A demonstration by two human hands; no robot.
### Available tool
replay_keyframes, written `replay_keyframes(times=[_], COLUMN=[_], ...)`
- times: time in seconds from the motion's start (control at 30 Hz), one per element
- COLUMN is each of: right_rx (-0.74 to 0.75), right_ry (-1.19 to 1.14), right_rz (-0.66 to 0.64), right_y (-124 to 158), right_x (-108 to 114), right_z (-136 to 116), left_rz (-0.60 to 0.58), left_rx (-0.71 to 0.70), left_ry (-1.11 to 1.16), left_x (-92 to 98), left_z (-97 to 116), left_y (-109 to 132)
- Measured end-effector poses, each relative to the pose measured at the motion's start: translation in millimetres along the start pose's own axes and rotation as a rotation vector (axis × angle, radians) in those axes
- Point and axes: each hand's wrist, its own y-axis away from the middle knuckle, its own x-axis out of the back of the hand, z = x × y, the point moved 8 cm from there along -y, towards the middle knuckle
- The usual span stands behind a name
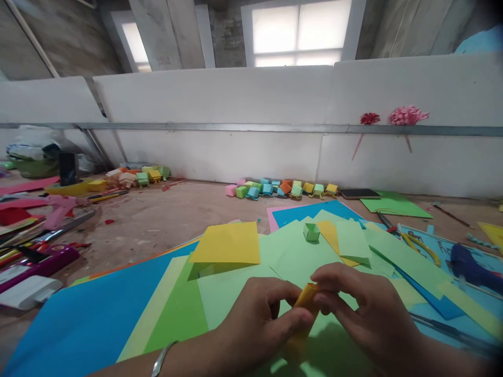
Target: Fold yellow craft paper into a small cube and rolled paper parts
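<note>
Craft wkshp, col. paper [98, 309] everywhere

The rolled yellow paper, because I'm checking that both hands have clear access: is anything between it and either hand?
Nothing visible is in the way. The left hand grips the rolled yellow paper directly, and the right hand has its fingertips at the upper end. The small green paper box sits beyond them.

You're facing white panels [212, 99], seams visible, with a grey metal rail [236, 126] across them. Above: rough grey wall [228, 39], concrete pillar [167, 36], large paned window [275, 31] right of centre, smaller window [135, 42] left of the pillar, both glaring white. Your brown surface [153, 217] runs up to the panels.
</note>
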Motion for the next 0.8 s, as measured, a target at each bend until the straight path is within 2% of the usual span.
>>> replay_keyframes(times=[0.13, 0.37, 0.47, 0.57, 0.7, 0.8], right_rx=[-0.025, -0.041, -0.107, -0.262, -0.428, -0.469], right_ry=[-0.008, -0.068, -0.070, -0.164, -0.266, -0.264], right_rz=[-0.023, -0.040, 0.012, 0.069, -0.064, -0.164], right_y=[3.2, 3.7, -0.3, -4.5, -8.0, -7.8], right_x=[-4.2, -4.6, 1.6, 5.7, -8.7, -17.4], right_z=[1.4, -2.6, 6.2, 28.0, 51.2, 56.5], left_rz=[0.131, 0.169, 0.125, 0.016, -0.052, -0.039], left_rx=[-0.020, -0.034, 0.008, 0.107, 0.260, 0.310], left_ry=[0.022, 0.098, 0.060, 0.118, 0.302, 0.247], left_x=[8.4, 12.8, 11.8, 2.6, -7.5, -6.6], left_z=[2.7, 10.8, 7.5, -5.5, -24.1, -29.0], left_y=[1.2, 1.5, -1.2, -5.2, -7.5, -7.1])
